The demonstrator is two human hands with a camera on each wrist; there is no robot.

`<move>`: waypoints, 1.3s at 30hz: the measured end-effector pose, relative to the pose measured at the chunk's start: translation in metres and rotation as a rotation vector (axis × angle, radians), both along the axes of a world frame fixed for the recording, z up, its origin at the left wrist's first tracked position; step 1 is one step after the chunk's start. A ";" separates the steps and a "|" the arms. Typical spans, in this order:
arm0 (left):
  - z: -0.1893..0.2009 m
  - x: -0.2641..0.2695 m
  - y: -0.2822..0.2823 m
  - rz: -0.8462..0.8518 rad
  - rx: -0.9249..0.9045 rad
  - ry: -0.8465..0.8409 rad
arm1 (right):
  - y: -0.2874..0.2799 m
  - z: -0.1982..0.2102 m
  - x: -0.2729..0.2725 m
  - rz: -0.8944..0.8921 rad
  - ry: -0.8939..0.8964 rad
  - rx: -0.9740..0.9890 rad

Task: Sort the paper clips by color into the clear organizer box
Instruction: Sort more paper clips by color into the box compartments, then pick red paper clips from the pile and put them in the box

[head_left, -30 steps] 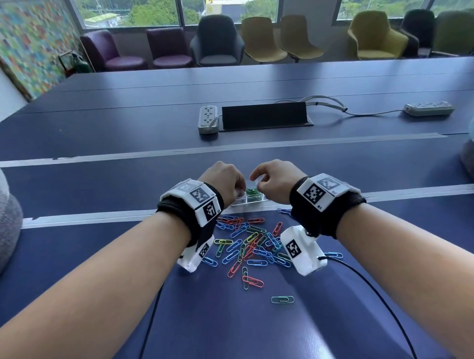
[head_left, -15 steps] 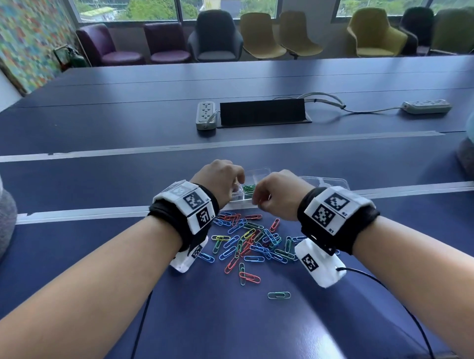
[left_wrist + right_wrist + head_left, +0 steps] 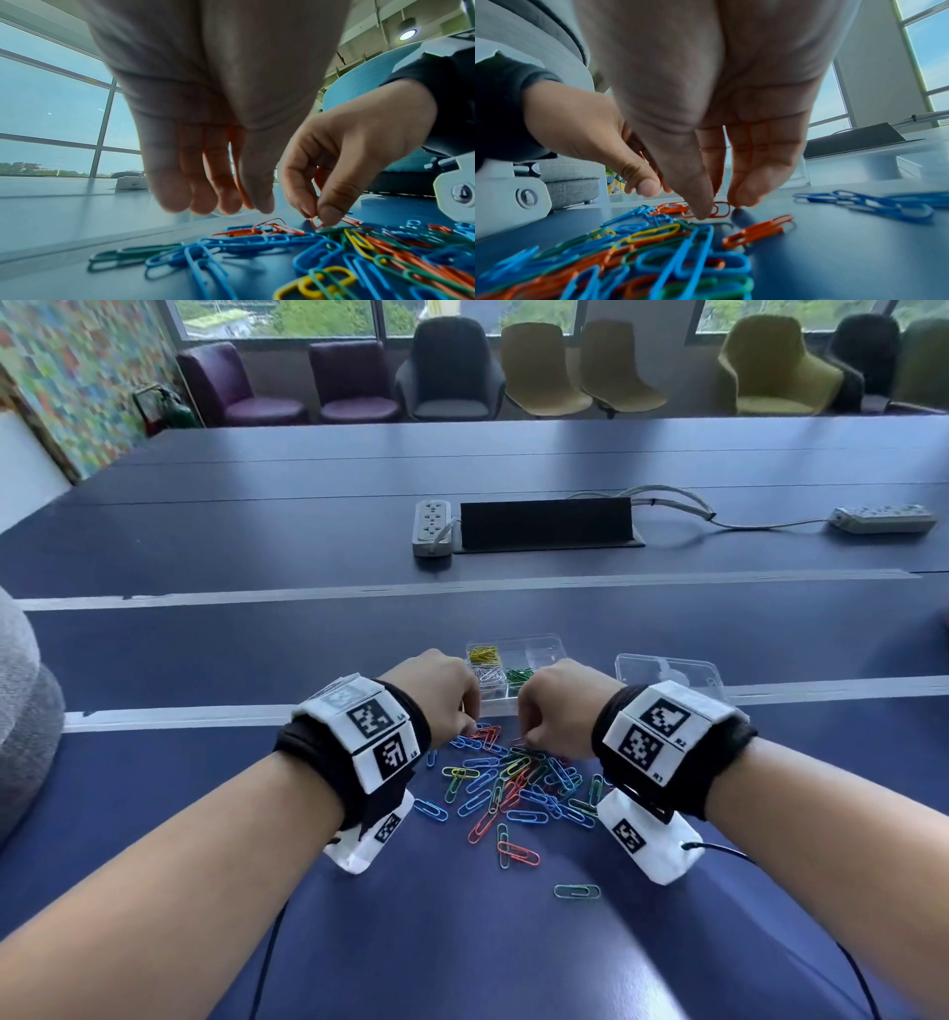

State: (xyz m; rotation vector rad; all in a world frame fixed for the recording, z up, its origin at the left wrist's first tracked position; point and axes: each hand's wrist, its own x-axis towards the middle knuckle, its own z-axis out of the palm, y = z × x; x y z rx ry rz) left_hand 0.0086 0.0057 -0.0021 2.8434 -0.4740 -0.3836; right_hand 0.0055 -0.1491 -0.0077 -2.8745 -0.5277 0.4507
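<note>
Now the right hand (image 3: 342, 162) pinches an orange wire paper clip (image 3: 316, 222) at the pile's far edge; the left hand (image 3: 441, 698), curled, holds orange clips; the clear plastic organizer box (image 3: 544, 643) lies just beyond.

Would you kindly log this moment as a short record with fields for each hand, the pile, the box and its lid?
right hand: pinches an orange paper clip at the pile's far edge
left hand: fingers point down over the pile; grip not clear
pile: mixed blue, orange, green and yellow clips, loose on the table
organizer box: open; yellow, green and pale clips in separate compartments
lid: lying right of the box
</note>
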 end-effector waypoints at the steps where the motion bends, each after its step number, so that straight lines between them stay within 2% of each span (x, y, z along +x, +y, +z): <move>1: 0.000 -0.001 -0.002 -0.004 -0.004 0.005 | -0.001 0.001 0.000 0.000 0.002 0.012; 11: -0.004 0.002 -0.019 -0.039 0.041 0.025 | -0.019 0.017 -0.006 -0.080 0.020 0.131; 20: -0.001 -0.002 -0.015 -0.035 -0.094 -0.044 | -0.032 0.017 -0.009 -0.096 0.053 0.105; 23: 0.000 -0.004 -0.014 -0.026 -0.164 0.019 | -0.036 0.014 -0.009 -0.075 0.052 0.095; 35: 0.001 -0.010 -0.024 0.019 -0.109 0.062 | -0.044 0.001 -0.005 0.079 0.018 -0.039; 39: 0.001 -0.015 -0.027 -0.078 -0.079 0.078 | -0.044 -0.001 -0.009 0.094 -0.040 -0.049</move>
